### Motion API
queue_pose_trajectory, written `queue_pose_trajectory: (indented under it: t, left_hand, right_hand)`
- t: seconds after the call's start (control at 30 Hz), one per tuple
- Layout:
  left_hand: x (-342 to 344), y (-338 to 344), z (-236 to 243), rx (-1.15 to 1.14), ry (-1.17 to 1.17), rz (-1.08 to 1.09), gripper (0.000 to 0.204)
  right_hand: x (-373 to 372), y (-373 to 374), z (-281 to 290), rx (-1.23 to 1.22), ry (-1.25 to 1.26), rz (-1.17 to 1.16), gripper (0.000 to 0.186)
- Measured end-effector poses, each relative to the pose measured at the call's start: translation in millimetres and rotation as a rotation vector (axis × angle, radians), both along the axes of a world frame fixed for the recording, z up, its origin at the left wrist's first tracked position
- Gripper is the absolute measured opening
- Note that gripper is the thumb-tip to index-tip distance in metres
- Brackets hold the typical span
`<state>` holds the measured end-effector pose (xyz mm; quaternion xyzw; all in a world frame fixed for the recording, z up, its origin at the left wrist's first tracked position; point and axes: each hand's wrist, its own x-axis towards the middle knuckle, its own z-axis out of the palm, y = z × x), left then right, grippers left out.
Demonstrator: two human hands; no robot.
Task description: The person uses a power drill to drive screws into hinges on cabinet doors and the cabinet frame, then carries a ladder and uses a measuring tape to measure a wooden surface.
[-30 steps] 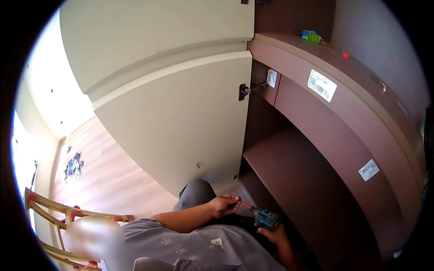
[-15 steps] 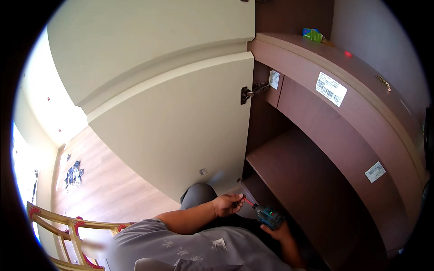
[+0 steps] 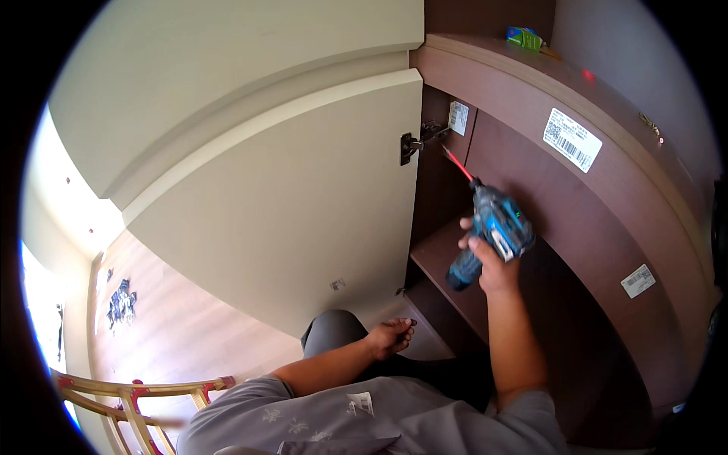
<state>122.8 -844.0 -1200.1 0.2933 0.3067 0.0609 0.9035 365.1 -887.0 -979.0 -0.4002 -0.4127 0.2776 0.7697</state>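
Note:
My right hand grips a black and blue cordless drill, raised with its long red bit pointing at the upper hinge of the cream cabinet door. The bit's tip is beside the hinge arm; I cannot tell whether it touches. Low in front of me, my left hand is closed, pinching something small and dark that I cannot make out. The hinge arm reaches into the brown cabinet, near a small white label.
A green and blue box and small brass-coloured pieces lie on the cabinet's top board. An upper cream door hangs above. At lower left are a wooden-coloured ladder and dark scraps on the floor.
My right hand has lifted the drill from beside my left hand up to the hinge. The bit has left my left fingers, which stay closed low down.

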Motion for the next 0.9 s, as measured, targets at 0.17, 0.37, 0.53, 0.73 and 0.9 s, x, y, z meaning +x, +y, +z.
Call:
queue_pose_trajectory:
  t: [0.17, 0.37, 0.53, 0.73, 0.9]
  left_hand:
    - [-6, 4, -13, 0.026, 0.002, 0.000, 0.020]
    - [-4, 0, -7, 0.032, 0.134, 0.047, 0.020]
    - [0, 3, -9, 0.008, 0.122, 0.048, 0.020]
    - [7, 4, -8, 0.006, 0.118, 0.021, 0.021]
    - [5, 3, -2, 0.014, 0.117, 0.027, 0.021]
  right_hand:
    - [9, 35, 16, 0.023, -0.006, 0.012, 0.048]
    - [17, 40, 22, -0.023, 0.006, 0.066, 0.044]
    - [12, 41, 28, -0.052, -0.012, 0.050, 0.044]
    - [9, 45, 23, -0.041, -0.078, 0.006, 0.045]
    - [11, 46, 22, -0.070, -0.091, 0.000, 0.043]
